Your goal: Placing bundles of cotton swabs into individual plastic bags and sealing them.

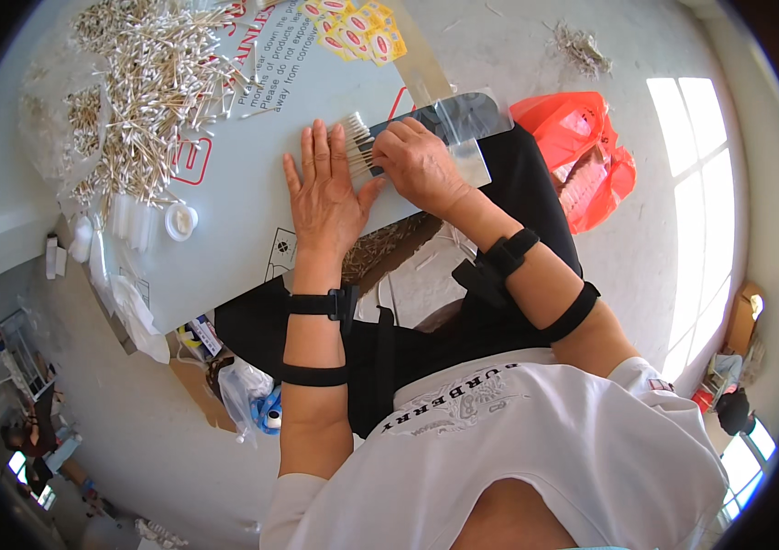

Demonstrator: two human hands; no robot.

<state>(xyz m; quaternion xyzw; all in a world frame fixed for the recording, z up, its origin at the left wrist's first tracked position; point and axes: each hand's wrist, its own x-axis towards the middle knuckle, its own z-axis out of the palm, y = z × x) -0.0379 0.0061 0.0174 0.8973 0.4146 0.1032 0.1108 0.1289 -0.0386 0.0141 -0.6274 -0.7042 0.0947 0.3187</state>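
Note:
A row of cotton swabs [358, 147] lies side by side on the grey tabletop, between my two hands. My left hand [323, 197] rests flat on the table with its fingers stretched out, the index finger and thumb beside the swabs' left ends. My right hand [419, 163] is closed, its bent fingers gripping the swabs at their right ends, which it hides. Beneath and beyond that hand lies a dark, shiny flat strip [463, 119] reaching to the table's right edge. Black straps circle both my forearms.
A large heap of loose cotton swabs [137, 101] covers the table's far left. Nearby stand small clear containers [133, 223] and a round white tub [181, 222]. Yellow stickers [362, 32] lie at the far edge. A red plastic bag [582, 156] sits on the floor to the right.

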